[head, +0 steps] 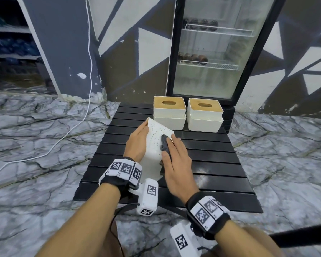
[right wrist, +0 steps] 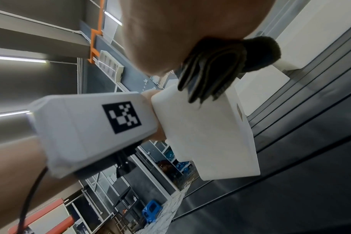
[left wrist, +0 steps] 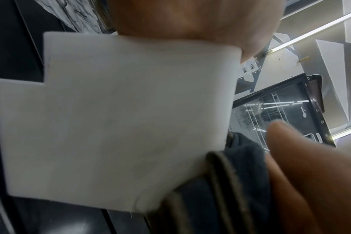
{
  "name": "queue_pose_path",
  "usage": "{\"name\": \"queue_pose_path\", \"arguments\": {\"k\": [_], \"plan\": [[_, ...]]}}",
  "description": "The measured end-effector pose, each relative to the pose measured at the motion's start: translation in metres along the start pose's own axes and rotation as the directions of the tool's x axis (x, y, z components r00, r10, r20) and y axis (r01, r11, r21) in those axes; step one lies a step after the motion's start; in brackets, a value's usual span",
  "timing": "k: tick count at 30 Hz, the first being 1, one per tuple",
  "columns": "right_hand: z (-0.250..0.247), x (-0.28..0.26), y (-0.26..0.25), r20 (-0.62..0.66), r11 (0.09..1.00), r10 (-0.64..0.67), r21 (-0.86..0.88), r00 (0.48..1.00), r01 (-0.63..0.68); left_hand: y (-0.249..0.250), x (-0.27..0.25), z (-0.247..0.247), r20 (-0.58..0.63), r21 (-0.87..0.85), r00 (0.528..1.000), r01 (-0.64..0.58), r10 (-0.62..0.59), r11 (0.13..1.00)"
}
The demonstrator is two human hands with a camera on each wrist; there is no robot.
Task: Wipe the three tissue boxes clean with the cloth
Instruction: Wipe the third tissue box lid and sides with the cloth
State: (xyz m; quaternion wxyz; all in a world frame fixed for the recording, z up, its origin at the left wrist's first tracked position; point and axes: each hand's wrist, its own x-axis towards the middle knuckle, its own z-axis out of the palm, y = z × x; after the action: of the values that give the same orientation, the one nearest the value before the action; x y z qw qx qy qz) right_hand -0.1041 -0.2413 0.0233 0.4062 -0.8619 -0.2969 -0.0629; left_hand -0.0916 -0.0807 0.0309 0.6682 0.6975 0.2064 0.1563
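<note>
At the middle of the black slatted table point(head: 211, 164), a tilted tissue box point(head: 156, 143) is gripped by the left hand point(head: 136, 143); a grey cloth point(head: 165, 144) is pressed on it under the right hand point(head: 176, 164), fingers flat. Two more boxes point(head: 187, 113) stand at the far edge, before a glass-doored fridge point(head: 217, 49) on marble floor point(head: 35, 136).

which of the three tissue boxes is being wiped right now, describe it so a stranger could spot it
On the black slatted table in front of the glass-door fridge, two boxes stand upright side by side at the far edge. The one being wiped is nearer, tipped over between the left hand and the right hand pressing a dark cloth to it; its speckled underside shows, not a wooden lid.
</note>
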Motion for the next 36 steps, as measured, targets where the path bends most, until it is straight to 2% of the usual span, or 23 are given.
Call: {"name": "queue_pose_path", "arguments": {"k": [6,11,14,19,24,27,31,36], "plan": [[0.004,0.042,0.006,0.011,1.000,-0.014,0.020,1.000,0.014,-0.002,0.003,-0.004,0.031,0.019,1.000,0.001,-0.002,1.000],[0.008,0.083,0.016,0.075,0.997,0.069,-0.026,0.995,-0.067,-0.001,0.001,-0.002,0.026,0.021,0.999,-0.026,0.025,0.999],[0.005,0.099,0.016,0.082,0.998,0.066,-0.012,0.994,-0.065,0.000,0.001,-0.003,0.002,0.008,0.999,-0.036,0.036,0.999],[0.002,0.082,0.010,0.070,1.000,0.004,0.030,0.998,-0.006,-0.010,0.008,-0.006,0.031,-0.006,0.998,-0.048,0.048,0.999],[-0.002,0.020,-0.005,0.049,0.996,-0.045,0.084,0.998,0.041,-0.014,0.009,-0.010,0.043,-0.074,0.997,-0.053,0.056,0.996],[0.003,-0.007,-0.012,0.022,0.995,-0.079,0.057,0.997,0.078,-0.013,0.008,-0.012,0.035,-0.100,0.997,-0.066,0.070,0.993],[0.003,0.005,-0.012,0.044,0.996,-0.080,0.046,0.996,0.078,-0.012,0.008,-0.014,0.056,-0.101,0.996,-0.066,0.072,0.993],[0.000,0.057,-0.002,0.137,0.999,-0.018,-0.035,0.990,0.023,-0.011,0.008,-0.015,0.060,-0.072,0.997,-0.053,0.057,0.996]]}}
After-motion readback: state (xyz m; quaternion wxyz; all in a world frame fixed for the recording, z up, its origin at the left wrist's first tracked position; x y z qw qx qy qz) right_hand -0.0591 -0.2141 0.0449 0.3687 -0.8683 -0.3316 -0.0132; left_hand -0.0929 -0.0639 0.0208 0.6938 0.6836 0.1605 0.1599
